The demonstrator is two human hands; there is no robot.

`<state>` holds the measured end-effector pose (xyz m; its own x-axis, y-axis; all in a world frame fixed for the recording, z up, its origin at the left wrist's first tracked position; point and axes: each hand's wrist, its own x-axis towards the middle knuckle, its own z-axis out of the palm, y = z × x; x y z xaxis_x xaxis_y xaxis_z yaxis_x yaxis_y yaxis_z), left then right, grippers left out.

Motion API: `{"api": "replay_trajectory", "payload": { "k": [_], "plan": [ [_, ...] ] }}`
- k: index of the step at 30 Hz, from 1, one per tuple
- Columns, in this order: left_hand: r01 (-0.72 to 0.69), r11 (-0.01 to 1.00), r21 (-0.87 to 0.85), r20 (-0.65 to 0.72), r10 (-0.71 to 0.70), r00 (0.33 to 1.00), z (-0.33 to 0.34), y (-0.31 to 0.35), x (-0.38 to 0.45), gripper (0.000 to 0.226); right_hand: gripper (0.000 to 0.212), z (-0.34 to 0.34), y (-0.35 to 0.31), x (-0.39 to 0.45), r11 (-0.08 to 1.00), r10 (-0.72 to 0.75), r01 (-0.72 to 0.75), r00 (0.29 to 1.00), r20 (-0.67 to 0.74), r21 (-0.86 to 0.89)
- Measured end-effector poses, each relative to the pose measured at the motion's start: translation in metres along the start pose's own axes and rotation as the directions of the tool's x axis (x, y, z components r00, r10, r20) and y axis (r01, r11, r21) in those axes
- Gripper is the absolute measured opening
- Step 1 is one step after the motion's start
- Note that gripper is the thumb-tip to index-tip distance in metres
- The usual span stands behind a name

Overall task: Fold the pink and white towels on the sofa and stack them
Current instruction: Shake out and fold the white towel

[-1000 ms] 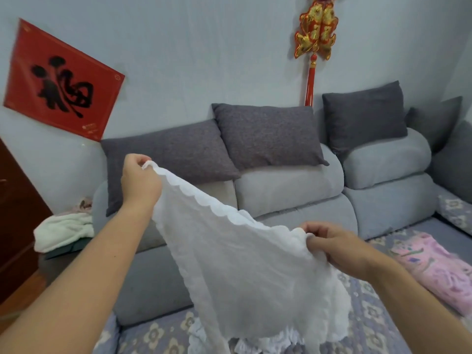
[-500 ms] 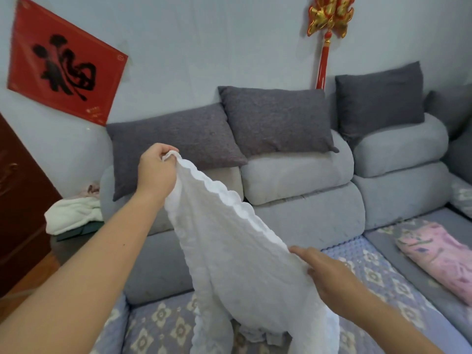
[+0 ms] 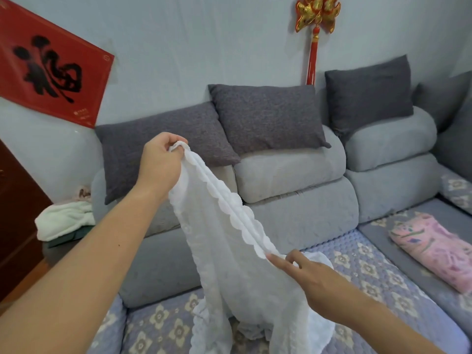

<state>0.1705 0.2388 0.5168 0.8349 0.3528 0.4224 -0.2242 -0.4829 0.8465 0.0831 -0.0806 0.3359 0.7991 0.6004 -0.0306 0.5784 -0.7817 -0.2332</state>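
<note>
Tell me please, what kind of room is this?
Most likely a home living room: a grey sectional sofa with dark cushions, a red calligraphy poster and a hanging red-and-gold ornament on the wall.

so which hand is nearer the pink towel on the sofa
Right. The right hand holds the white towel low, just left of the pink towel; the left hand grips it higher, farther left.

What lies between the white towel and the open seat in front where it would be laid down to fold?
Nothing visible. The white towel hangs from the left hand and right hand directly over the floral seat cover, its lower end already touching it. The pink towel lies off to the right.
</note>
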Motion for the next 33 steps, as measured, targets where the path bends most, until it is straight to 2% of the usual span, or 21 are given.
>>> {"api": "replay_trajectory", "payload": {
  "k": [3, 5, 8, 11, 13, 17, 19, 21, 24, 26, 30, 33],
  "plan": [
    [-0.11, 0.994, -0.021, 0.086, 0.112, 0.99, 0.005, 0.025, -0.012, 0.02, 0.11, 0.0, 0.002, 0.008, 1.0, 0.021, -0.02, 1.0, 0.022, -0.019],
    [-0.2, 0.98, -0.02, 0.168, 0.2, 0.965, 0.008, 0.043, -0.022, 0.018, 0.099, -0.007, -0.002, 0.021, 0.999, 0.035, -0.032, 0.997, -0.068, 0.044],
    [-0.33, 0.944, 0.017, 0.289, 0.311, 0.905, 0.014, 0.067, -0.034, 0.02, 0.066, -0.033, -0.024, 0.047, 0.991, 0.029, 0.011, 0.957, -0.288, 0.137],
    [-0.412, 0.908, 0.068, 0.353, 0.365, 0.862, 0.019, 0.082, -0.04, 0.021, 0.03, -0.059, -0.041, 0.066, 0.982, 0.174, -0.123, 0.89, -0.422, 0.147],
    [-0.421, 0.9, 0.109, 0.336, 0.366, 0.868, 0.019, 0.086, -0.038, 0.023, 0.037, -0.061, -0.038, 0.068, 0.966, 0.256, -0.244, 0.89, -0.377, 0.079],
    [-0.359, 0.924, 0.134, 0.217, 0.326, 0.92, 0.011, 0.087, -0.026, 0.025, 0.052, -0.02, -0.018, 0.053, 0.927, 0.371, -0.375, 0.901, -0.224, 0.028],
    [-0.327, 0.934, 0.143, 0.172, 0.302, 0.938, 0.009, 0.086, -0.02, 0.024, 0.05, 0.005, -0.011, 0.046, 0.891, 0.453, -0.449, 0.872, -0.187, 0.065],
    [-0.303, 0.939, 0.16, 0.135, 0.283, 0.949, 0.01, 0.083, -0.015, 0.023, 0.042, 0.023, -0.008, 0.042, 0.848, 0.529, -0.505, 0.823, -0.208, 0.16],
    [-0.246, 0.955, 0.168, 0.08, 0.235, 0.969, 0.012, 0.076, -0.009, 0.021, 0.033, 0.041, -0.006, 0.044, 0.792, 0.587, -0.479, 0.767, -0.258, 0.378],
    [-0.222, 0.962, 0.158, 0.051, 0.216, 0.975, 0.014, 0.075, -0.005, 0.02, 0.029, 0.05, -0.008, 0.047, 0.784, 0.587, -0.442, 0.758, -0.286, 0.436],
    [-0.207, 0.965, 0.16, 0.032, 0.204, 0.978, 0.012, 0.074, 0.004, 0.02, 0.041, 0.058, -0.013, 0.043, 0.752, 0.597, -0.352, 0.723, -0.349, 0.557],
    [-0.183, 0.961, 0.206, 0.005, 0.186, 0.983, 0.004, 0.065, 0.012, 0.022, 0.045, 0.053, -0.013, 0.032, 0.66, 0.66, -0.216, 0.624, -0.418, 0.72]
  ]
}}
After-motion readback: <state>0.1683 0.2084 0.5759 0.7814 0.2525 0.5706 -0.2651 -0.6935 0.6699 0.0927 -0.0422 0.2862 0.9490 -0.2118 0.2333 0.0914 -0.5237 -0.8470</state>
